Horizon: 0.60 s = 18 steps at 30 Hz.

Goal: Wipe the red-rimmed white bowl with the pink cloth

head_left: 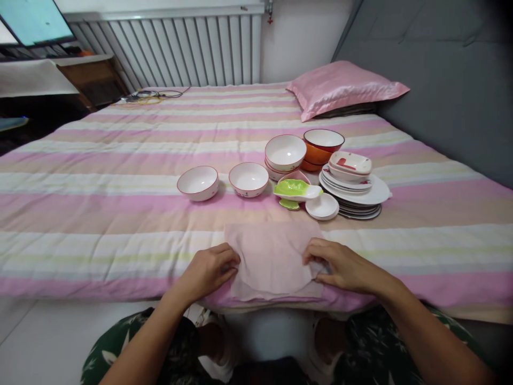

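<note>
A pale pink cloth (276,256) lies folded at the front edge of the bed, its near edge slightly rumpled. My left hand (214,267) pinches the cloth's left side between thumb and fingers. On the opposite side, my right hand (334,264) has its fingers curled on the right edge, where the fabric bunches up. Just beyond the cloth are two white bowls with red rims, a left one (198,183) and a right one (248,179), standing apart. A green and white leaf-shaped dish (296,189) and small white saucers (322,206) sit behind the cloth's far right corner.
White bowls (285,152) and orange bowls (316,155) are stacked farther back. Beside them rises a pile of plates (379,190) topped by rectangular dishes (350,163). A pink pillow (347,88) rests near the grey headboard (436,80). Cables (152,96) lie at the far left.
</note>
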Available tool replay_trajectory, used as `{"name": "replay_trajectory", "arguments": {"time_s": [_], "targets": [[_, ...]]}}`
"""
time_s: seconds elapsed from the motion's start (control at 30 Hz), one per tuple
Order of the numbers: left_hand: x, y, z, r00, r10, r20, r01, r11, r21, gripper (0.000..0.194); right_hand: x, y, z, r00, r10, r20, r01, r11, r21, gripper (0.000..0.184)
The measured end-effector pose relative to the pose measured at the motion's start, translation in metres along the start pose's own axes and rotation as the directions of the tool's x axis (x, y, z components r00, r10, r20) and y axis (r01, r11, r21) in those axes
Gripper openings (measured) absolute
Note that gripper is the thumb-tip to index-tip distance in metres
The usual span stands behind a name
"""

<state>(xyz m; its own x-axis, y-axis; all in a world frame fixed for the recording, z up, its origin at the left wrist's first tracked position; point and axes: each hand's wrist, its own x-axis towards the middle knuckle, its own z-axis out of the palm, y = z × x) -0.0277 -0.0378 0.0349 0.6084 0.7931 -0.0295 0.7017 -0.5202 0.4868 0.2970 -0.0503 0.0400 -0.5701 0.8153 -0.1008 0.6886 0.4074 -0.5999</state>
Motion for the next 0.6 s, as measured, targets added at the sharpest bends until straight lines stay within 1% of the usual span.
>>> {"name": "replay_trajectory", "arguments": {"time_s": [0.1, 0.17, 0.27, 0.33, 0.4, 0.47, 0.53, 0.57, 0.6], "targets": [[0.002, -0.001, 0.002, 0.999, 0.037, -0.016, -0.036, 0.997, 0.069, 0.018, 0.002, 0.002, 0.002, 1.0, -0.006, -0.003, 0.006, 1.0, -0.014, 0.029], [0.002, 0.0, -0.001, 0.999, 0.036, -0.011, -0.035, 0.997, 0.069, 0.018, 0.002, 0.002, 0.001, 1.0, -0.009, -0.008, 0.009, 1.0, -0.008, 0.026], [-0.001, 0.001, -0.013, 1.0, 0.03, -0.002, -0.03, 0.999, -0.013, 0.017, 0.001, 0.003, -0.004, 1.0, -0.018, 0.001, 0.018, 0.999, 0.032, 0.019], [-0.002, 0.0, -0.021, 0.999, 0.028, -0.045, -0.031, 0.996, -0.084, 0.015, 0.001, 0.004, -0.009, 0.999, -0.034, -0.024, 0.035, 0.997, 0.075, 0.017], [-0.002, -0.001, -0.029, 0.991, -0.028, -0.128, 0.009, 0.989, -0.147, 0.013, 0.002, 0.006, -0.015, 0.992, -0.042, -0.115, 0.053, 0.995, 0.089, 0.017], [0.002, -0.001, -0.035, 0.969, -0.14, -0.202, 0.09, 0.967, -0.238, 0.01, 0.003, 0.006, -0.021, 0.964, -0.006, -0.264, 0.026, 0.997, 0.07, 0.018], [0.008, 0.002, -0.039, 0.939, -0.268, -0.216, 0.169, 0.906, -0.388, 0.014, 0.007, 0.004, -0.025, 0.907, 0.078, -0.415, -0.054, 0.996, 0.067, 0.02], [0.012, 0.004, -0.042, 0.926, -0.32, -0.201, 0.194, 0.858, -0.475, 0.016, 0.009, 0.002, -0.026, 0.874, 0.129, -0.468, -0.096, 0.991, 0.094, 0.022], [0.017, 0.007, -0.044, 0.918, -0.356, -0.174, 0.205, 0.803, -0.56, 0.019, 0.011, 0.0, -0.027, 0.849, 0.177, -0.498, -0.121, 0.982, 0.142, 0.025]]}}
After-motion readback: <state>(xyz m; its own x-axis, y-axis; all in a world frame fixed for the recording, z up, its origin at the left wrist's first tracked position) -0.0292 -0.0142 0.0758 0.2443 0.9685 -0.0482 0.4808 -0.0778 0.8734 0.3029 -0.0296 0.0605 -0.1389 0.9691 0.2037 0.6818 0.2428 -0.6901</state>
